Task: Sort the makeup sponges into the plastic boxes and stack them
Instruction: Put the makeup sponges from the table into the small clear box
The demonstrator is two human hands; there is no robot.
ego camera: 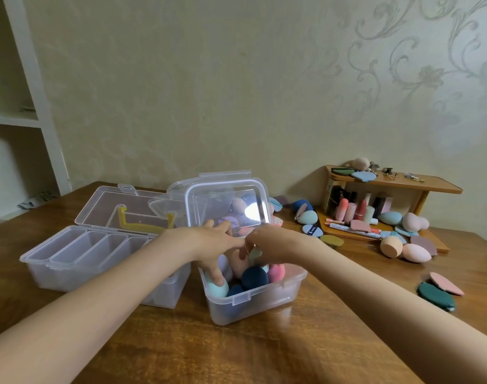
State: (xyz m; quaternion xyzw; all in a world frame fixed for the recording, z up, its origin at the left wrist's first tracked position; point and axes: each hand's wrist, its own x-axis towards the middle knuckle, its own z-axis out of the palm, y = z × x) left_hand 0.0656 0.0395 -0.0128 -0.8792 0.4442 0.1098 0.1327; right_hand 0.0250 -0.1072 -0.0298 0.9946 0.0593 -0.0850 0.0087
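1. Square clear box (253, 303) sits on the wooden table (236, 350), lid (227, 206) hinged up, sponges (254, 275) heaped inside.
2. Left hand (209, 242) reaches in, fingers extended down, touching a teal sponge (217, 288).
3. Right hand (267, 242) curls over the pile; grip cannot be determined.
4. Divided box (78, 259) stands open at left.
5. Loose sponges (403, 250) lie by the wooden shelf (419, 184) at right.

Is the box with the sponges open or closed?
Open. The box's lid stands tipped up behind it, and both hands reach in among the sponges.
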